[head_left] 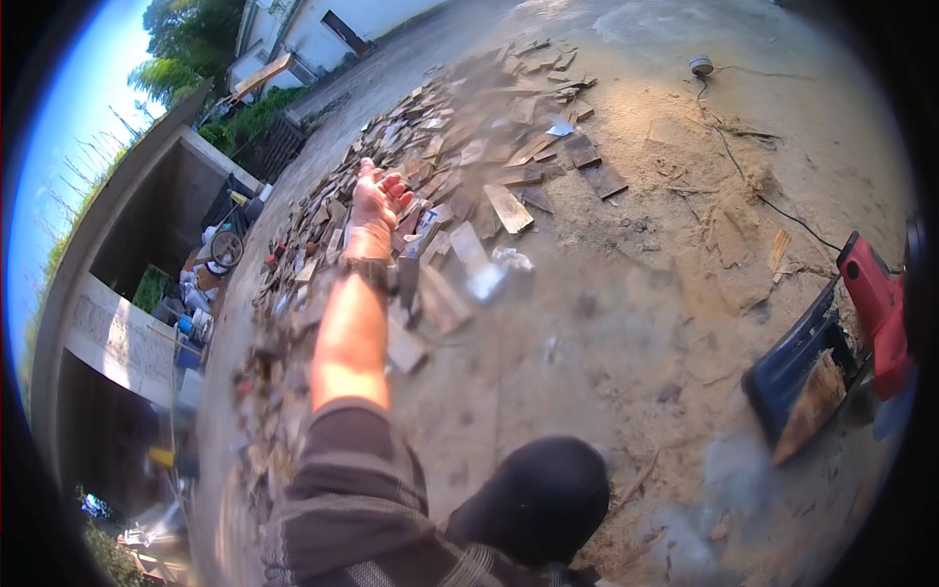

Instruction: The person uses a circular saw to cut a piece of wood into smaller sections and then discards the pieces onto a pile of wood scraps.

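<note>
My left hand point(380, 201) is stretched out far ahead over a wide heap of wood scraps point(509, 207). Nothing shows in its part-curled, loosely spread fingers, so it is open. A dark band circles the wrist. Of my right hand nothing is in view. At the right edge stands a power saw with a red handle point(875, 303) and a dark base point(782, 367). A split piece of wood point(814, 409) leans on that base. My dark-clad knee point(538, 499) shows at the lower middle.
A black cord point(734, 157) runs over sawdust-covered ground point(646, 127) from a small round object point(700, 66) toward the saw. Crumpled clear plastic point(512, 258) lies by the scraps. On the left stands a concrete shelter point(122, 328) with a bicycle wheel point(226, 249) and clutter.
</note>
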{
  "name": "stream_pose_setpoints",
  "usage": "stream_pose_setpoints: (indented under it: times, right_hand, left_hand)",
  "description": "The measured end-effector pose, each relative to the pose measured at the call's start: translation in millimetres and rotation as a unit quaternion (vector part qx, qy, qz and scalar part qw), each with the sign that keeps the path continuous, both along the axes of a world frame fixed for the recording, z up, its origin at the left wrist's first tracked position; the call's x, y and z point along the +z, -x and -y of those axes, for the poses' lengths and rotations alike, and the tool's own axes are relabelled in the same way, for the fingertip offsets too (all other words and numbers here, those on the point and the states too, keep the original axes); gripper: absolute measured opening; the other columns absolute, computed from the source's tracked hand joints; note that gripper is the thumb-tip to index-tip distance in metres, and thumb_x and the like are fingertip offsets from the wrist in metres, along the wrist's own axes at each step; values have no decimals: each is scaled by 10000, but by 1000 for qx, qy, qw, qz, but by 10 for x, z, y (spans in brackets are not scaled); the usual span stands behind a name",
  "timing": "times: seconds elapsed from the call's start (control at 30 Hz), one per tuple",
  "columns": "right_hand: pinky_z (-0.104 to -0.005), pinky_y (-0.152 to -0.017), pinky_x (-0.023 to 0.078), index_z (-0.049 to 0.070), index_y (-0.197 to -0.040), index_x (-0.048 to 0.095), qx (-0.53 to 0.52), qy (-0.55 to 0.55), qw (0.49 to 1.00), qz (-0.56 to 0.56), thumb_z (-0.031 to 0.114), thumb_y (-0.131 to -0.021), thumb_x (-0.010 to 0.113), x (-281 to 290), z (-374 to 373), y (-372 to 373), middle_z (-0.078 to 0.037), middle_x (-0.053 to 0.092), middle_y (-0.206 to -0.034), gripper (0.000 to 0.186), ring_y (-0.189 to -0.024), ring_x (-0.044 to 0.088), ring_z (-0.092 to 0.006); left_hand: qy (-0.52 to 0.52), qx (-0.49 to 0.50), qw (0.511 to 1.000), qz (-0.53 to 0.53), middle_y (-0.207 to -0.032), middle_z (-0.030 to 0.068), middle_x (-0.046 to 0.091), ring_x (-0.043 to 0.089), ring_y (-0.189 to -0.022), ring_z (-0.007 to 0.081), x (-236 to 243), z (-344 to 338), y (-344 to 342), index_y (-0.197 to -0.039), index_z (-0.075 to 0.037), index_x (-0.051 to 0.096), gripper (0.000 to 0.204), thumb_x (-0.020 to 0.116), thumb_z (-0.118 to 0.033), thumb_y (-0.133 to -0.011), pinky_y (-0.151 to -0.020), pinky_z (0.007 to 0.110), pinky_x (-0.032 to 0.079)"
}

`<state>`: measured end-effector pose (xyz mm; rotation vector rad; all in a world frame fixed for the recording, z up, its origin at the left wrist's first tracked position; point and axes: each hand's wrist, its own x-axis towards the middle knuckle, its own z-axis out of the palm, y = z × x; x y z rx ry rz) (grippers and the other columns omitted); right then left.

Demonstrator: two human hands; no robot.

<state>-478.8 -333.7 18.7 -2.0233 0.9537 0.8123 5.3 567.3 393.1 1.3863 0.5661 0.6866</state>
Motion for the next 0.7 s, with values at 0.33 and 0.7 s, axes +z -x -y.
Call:
stream_pose_setpoints:
  times: [0.33,0.7]
  right_hand:
    - [-444,-963,431,91,-1395,527,130,47,987,-84,417,-933,567,181,17,-420,-182,610,-1261,567,-1112,573,-330]
    - [-476,-1093,345,118,-1454,472,367,52,920,-128,516,-966,487,22,266,-736,-201,545,-1394,631,-1288,493,-390]
  left_hand:
    - [-123,-635,708,-283,-857,102,641,596,-675,192,-2501,3827,-441,-1097,3,595,428,550,-406,-978,-575,352,523]
    - [-267,-693,631,-225,-1059,279,675,629,-1079,417,-2809,5444,167,-1024,75,632,488,696,-365,-824,-892,453,507]
